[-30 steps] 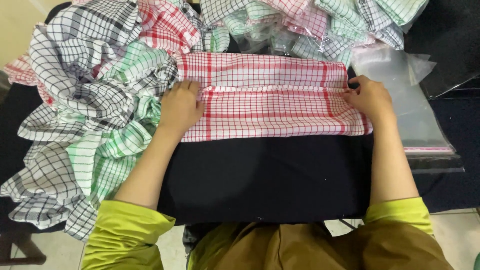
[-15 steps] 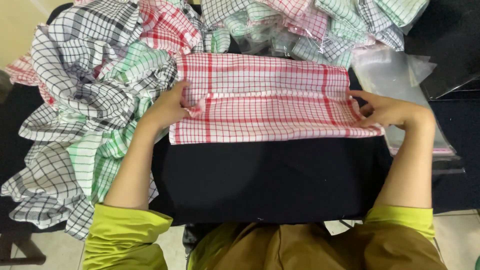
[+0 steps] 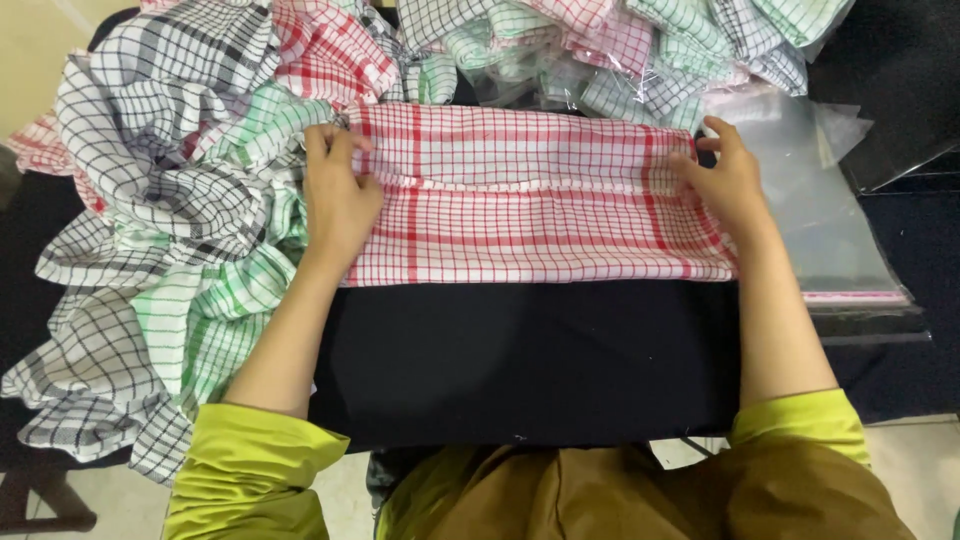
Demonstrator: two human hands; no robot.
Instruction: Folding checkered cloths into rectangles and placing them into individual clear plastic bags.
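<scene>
A red-and-white checked cloth (image 3: 530, 200) lies folded lengthwise on a black table surface (image 3: 520, 360). My left hand (image 3: 338, 190) pinches its left end, fingers on the folded-over edge. At the cloth's right end my right hand (image 3: 725, 180) grips the same fold. Both arms wear lime-green sleeves.
A heap of black, green and red checked cloths (image 3: 170, 230) covers the table's left side and hangs over its edge. More checked cloths (image 3: 640, 40) pile along the back. Clear plastic bags (image 3: 820, 210) lie at the right. The floor shows below the table.
Both hands have brought the cloth's near edge up and away from me, folding it over, and have moved with it toward the back of the table.
</scene>
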